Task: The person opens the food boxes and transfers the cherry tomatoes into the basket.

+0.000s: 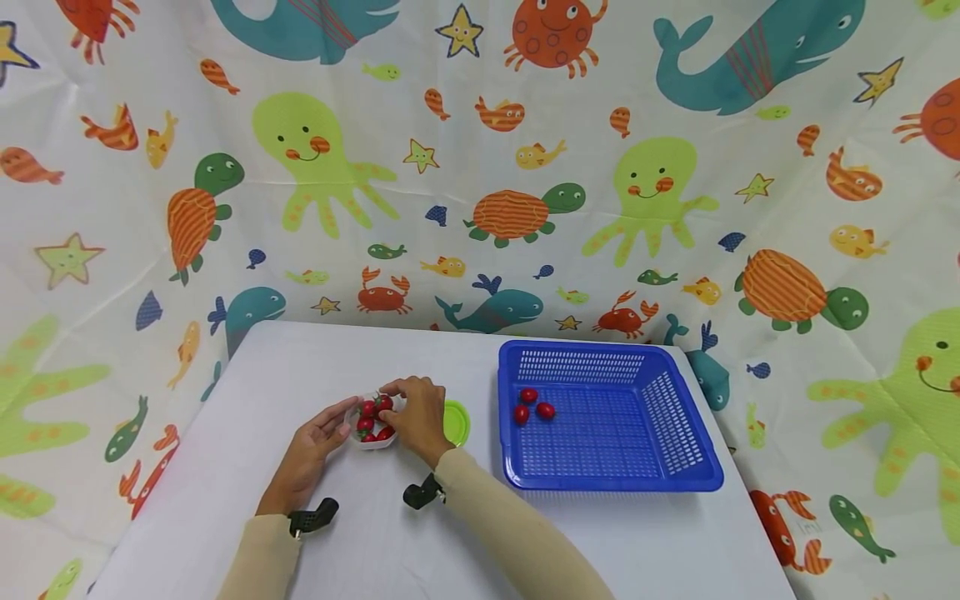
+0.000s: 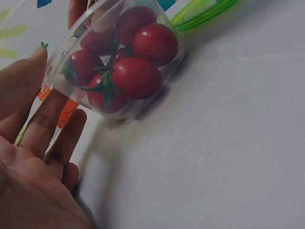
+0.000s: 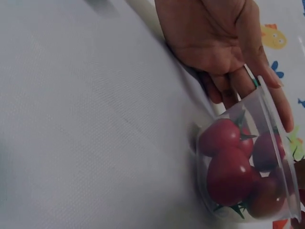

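A small clear plastic container (image 1: 372,444) of red cherry tomatoes (image 1: 365,425) stands on the white table. My left hand (image 1: 315,446) holds its left side, thumb and fingers at the rim and wall; the other fingers (image 2: 69,136) lie loosely below. From the right, my right hand (image 1: 416,417) reaches over the container, thumb and fingers pinching a cherry tomato (image 1: 385,402) at the top. In the right wrist view my right fingers are mostly cut off at the edge. Several tomatoes (image 3: 231,176) show through the clear wall, some with green stems.
A blue plastic basket (image 1: 611,485) on the right holds three cherry tomatoes (image 1: 545,411). Between it and the container lies a round green lid (image 1: 457,422), partly behind my right hand. A sea-animal patterned cloth (image 1: 465,167) hangs behind the table (image 1: 315,367).
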The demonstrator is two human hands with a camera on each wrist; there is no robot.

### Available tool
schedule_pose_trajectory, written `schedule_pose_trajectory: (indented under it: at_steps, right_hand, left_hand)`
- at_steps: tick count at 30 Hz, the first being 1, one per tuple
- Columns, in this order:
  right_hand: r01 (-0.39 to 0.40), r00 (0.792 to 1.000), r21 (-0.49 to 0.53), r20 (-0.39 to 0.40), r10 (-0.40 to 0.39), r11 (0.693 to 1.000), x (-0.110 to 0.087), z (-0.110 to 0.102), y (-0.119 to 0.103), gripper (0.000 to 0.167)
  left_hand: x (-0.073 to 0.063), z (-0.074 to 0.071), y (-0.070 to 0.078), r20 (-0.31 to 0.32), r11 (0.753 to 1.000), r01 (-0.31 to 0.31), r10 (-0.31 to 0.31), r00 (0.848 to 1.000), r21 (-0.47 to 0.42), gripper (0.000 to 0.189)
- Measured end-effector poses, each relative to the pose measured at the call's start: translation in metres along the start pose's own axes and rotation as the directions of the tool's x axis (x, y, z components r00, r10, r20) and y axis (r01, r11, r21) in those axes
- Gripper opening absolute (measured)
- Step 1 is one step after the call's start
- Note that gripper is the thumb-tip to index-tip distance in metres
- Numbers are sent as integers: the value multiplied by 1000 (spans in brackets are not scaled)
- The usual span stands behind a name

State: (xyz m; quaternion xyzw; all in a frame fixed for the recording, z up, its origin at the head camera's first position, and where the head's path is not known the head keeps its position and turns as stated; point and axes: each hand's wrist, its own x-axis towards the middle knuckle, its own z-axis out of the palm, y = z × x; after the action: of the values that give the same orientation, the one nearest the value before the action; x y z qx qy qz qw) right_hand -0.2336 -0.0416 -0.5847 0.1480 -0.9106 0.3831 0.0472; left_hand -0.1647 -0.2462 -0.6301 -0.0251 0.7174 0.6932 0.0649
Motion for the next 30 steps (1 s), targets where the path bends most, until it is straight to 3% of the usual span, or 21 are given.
schedule_pose_trajectory:
  at_steps: [9, 15, 30]
  right_hand:
    - [16, 1000, -91, -14, -17, 996, -2, 7, 2, 27]
    - [26, 999, -126, -25, -29, 992, -3, 9, 3, 27]
    - [33, 997, 57, -75, -28, 998, -7, -1, -1, 27]
  left_hand:
    - [-1, 4, -4, -13, 999, 41, -41, 999, 23, 58]
    - [-1, 6, -4, -11, 999, 32, -32, 999, 14, 58]
    - [-2, 2, 1, -16, 999, 16, -16, 1000, 27, 60]
